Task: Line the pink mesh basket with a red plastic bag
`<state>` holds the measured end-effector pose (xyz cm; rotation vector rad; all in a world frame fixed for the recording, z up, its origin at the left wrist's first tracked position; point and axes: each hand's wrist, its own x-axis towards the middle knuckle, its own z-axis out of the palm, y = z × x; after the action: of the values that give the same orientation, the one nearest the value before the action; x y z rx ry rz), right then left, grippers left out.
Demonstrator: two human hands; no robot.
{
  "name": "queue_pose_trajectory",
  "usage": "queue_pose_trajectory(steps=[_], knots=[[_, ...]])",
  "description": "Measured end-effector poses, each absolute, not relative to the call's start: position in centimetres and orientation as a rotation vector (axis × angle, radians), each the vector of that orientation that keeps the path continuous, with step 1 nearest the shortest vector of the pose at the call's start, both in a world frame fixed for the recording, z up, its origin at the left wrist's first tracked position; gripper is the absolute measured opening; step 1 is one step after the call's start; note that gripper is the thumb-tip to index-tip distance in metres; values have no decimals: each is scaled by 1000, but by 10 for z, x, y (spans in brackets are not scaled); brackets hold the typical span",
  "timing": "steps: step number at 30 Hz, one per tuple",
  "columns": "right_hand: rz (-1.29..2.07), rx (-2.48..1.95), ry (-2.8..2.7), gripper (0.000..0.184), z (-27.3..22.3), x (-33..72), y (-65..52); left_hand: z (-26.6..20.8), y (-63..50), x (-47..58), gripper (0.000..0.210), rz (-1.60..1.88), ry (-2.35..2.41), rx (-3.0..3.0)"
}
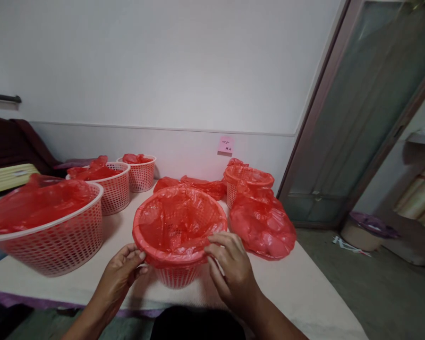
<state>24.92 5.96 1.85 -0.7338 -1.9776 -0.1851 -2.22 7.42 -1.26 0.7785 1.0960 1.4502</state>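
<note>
A red plastic bag (180,219) lines a pink mesh basket (179,277) standing upright at the front of the table. Its edge is folded outward over the rim and hangs down around the outside. My left hand (122,269) is closed at the near left of the rim, thumb and fingers pinching the bag's hanging edge. At the near right, my right hand (232,264) has its fingers bent over the rim, gripping the bag there. Part of the basket wall is hidden beneath the folded plastic.
To the left stand a large basket (74,245), a medium basket (115,193) and a small basket (143,174), all holding red plastic. Behind on the right is another lined basket (231,192), with a bagged round object (265,229) before it. A pink note (225,145) sticks to the wall.
</note>
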Motion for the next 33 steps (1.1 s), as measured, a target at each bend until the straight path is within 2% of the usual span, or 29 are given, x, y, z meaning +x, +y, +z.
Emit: queue_pose_trajectory(steps=[5,10,15,20,25,29,33], knots=[[-73,-801,-2175,13,19,234,78,-18,71,-19,37,1447,1123,751],[-24,-755,-2174,12,0,231,82,-16,52,-4,42,1392,1067,683],[-90,-719,-2159,22,-12,229,81,-16,37,25,45,1397,1077,581],[-144,-725,-2108,23,-16,223,84,-14,37,53,62,1412,1151,662],[-99,-642,-2091,32,-10,223,77,-23,37,76,53,1500,1188,675],[73,-641,-1816,35,-11,234,67,-32,36,81,48,1503,1220,654],[421,-953,-1225,13,-30,249,69,-37,34,79,54,1520,1265,620]])
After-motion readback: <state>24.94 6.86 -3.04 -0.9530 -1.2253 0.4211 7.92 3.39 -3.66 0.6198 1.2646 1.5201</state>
